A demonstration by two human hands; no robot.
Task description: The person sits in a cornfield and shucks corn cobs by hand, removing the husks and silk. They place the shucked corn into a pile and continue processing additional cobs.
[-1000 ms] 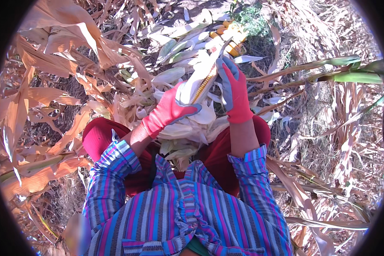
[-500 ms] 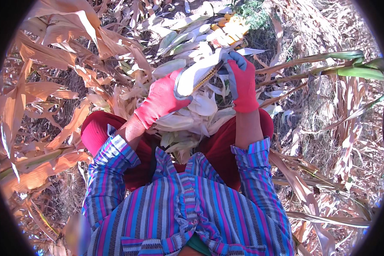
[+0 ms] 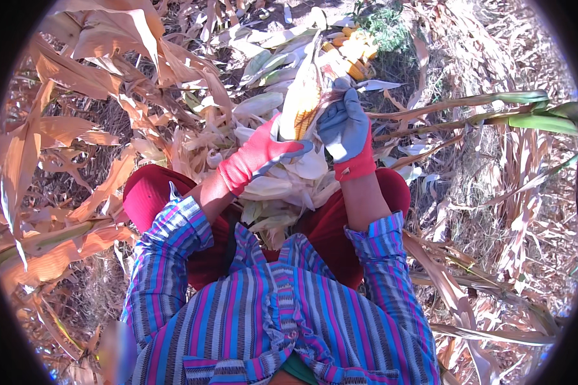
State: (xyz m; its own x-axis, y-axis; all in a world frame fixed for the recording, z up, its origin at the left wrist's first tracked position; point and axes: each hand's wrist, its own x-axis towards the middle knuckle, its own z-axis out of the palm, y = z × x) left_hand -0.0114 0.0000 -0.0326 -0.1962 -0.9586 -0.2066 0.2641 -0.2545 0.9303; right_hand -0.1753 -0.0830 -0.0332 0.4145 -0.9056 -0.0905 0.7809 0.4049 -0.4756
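An ear of corn (image 3: 301, 102) stands tilted upward in front of me, its yellow kernels bared along much of its face. Pale husk still clings around its sides and tip. My left hand (image 3: 271, 142), in a red and grey glove, is closed around the ear's lower end. At the ear's right side, my gloved right hand (image 3: 343, 131) pinches a strip of husk with dark silk (image 3: 331, 97), its grey palm turned up. Its fingertips are partly hidden by the husk.
Stripped husks (image 3: 295, 176) lie heaped between my knees. Past the ear, a pile of bare yellow cobs (image 3: 358, 54) rests beside unpeeled ears (image 3: 279, 61). Dry corn leaves (image 3: 109, 38) crowd the left, and long stalks (image 3: 475, 115) reach in from the right.
The ear has swung more upright, bringing its kernels into view. My right hand has turned palm up and drawn husk to the right; my left hand has moved slightly right.
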